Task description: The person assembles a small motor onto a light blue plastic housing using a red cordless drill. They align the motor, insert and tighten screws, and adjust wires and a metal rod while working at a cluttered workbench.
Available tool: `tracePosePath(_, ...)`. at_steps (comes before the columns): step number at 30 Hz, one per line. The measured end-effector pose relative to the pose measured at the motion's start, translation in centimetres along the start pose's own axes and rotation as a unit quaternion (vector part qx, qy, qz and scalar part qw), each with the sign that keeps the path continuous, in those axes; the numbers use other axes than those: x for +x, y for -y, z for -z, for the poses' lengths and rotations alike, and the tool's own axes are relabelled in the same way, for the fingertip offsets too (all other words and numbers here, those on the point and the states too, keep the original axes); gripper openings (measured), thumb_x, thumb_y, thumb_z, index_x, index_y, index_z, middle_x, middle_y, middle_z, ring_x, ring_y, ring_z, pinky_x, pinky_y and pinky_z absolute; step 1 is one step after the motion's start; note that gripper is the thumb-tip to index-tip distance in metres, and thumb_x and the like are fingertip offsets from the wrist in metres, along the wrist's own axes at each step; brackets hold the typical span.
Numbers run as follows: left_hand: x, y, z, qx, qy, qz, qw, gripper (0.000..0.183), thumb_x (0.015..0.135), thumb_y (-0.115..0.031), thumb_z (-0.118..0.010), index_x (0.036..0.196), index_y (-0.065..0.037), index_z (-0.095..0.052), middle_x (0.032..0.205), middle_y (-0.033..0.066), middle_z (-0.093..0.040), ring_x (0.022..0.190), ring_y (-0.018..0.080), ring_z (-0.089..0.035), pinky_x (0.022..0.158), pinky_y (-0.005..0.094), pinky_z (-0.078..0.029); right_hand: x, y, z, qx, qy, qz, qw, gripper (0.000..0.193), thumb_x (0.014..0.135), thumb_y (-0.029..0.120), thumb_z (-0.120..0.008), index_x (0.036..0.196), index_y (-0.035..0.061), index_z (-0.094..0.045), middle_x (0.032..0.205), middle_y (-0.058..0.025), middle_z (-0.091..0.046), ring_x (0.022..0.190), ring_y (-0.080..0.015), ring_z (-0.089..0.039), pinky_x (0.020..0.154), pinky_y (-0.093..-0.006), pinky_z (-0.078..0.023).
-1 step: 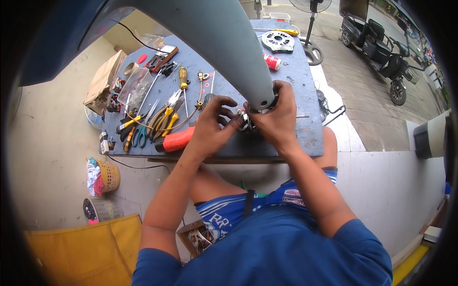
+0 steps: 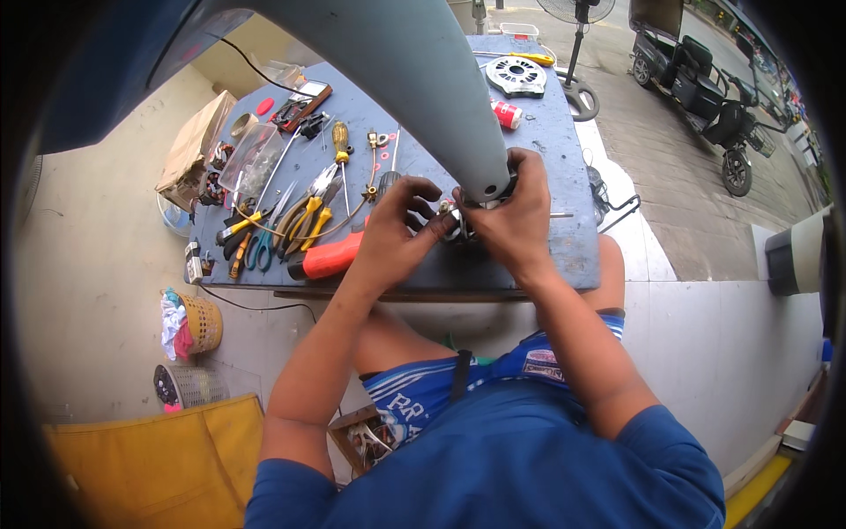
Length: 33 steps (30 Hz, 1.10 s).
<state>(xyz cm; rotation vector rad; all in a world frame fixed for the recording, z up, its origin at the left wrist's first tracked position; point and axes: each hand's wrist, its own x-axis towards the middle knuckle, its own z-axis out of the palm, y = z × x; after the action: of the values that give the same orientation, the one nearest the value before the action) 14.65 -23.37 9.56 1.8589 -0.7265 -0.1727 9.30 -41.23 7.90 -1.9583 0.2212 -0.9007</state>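
Observation:
A long grey fan blade [image 2: 414, 79] slants down from the upper left and ends over the blue worktable [image 2: 564, 238]. At its lower end sits a small metal fitting [image 2: 451, 222]. My right hand [image 2: 515, 216] is wrapped around the blade's end and the fitting. My left hand [image 2: 397, 231] pinches the fitting from the left, fingertips touching it. Both hands hide most of the fitting.
Left of my hands lie yellow-handled pliers [image 2: 304, 216], blue scissors [image 2: 263, 242], screwdrivers [image 2: 339, 145] and an orange-handled tool [image 2: 330, 256]. A red can [image 2: 505, 113] and a white round fan part [image 2: 515, 75] sit farther back. A yellow basket [image 2: 203, 322] stands on the floor; a scooter [image 2: 696, 70] is parked at right.

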Motion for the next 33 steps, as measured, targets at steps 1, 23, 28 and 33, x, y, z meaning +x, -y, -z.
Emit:
tracePosePath(1,0.1,0.1,-0.2,0.024,-0.009,-0.014,1.0,0.031,0.093,-0.007,-0.076,0.119,-0.005,-0.059,0.097,0.006,-0.07,0.088,0.0125,-0.067,0.075,0.0284,-0.054,-0.1,0.0,0.0,-0.005,-0.001,-0.003,1.0,0.06,0.069,0.017,-0.09,0.114,0.0004,-0.053,0.107,-0.017,-0.058,0.098,-0.0372,-0.063,0.082,-0.0451,-0.052)
tracePosePath(23,0.3,0.8,10.5,0.394,0.262,0.033,0.88,0.096,0.073,-0.007,-0.084,0.158,-0.011,-0.04,0.141,0.0206,-0.059,0.132,0.0367,-0.057,0.109,0.0425,-0.048,0.2,-0.1,0.3,0.012,-0.012,0.013,1.0,0.053,0.072,0.016,-0.086,0.112,0.0013,-0.053,0.106,-0.0168,-0.058,0.095,-0.0367,-0.062,0.082,-0.0452,-0.053)
tracePosePath(28,1.9,-7.5,15.7,0.325,0.257,0.056,0.908,0.081,0.072,-0.007,-0.078,0.149,-0.009,-0.053,0.113,0.0199,-0.073,0.101,0.0311,-0.072,0.093,0.0391,-0.055,0.3,-0.2,0.1,0.013,-0.022,0.03,0.999,0.053,0.071,0.015,-0.085,0.112,0.0024,-0.054,0.105,-0.0165,-0.059,0.095,-0.0377,-0.063,0.08,-0.0466,-0.053)
tracePosePath(33,4.5,-14.0,20.8,0.229,0.185,0.085,0.952,0.07,0.071,-0.002,-0.085,0.137,-0.006,-0.062,0.116,0.007,-0.075,0.104,0.0208,-0.07,0.096,0.0366,-0.057,0.4,-0.4,0.1,0.008,-0.027,0.034,0.999,0.053,0.07,0.014,-0.084,0.112,0.0036,-0.054,0.105,-0.016,-0.059,0.096,-0.0387,-0.064,0.079,-0.0474,-0.054)
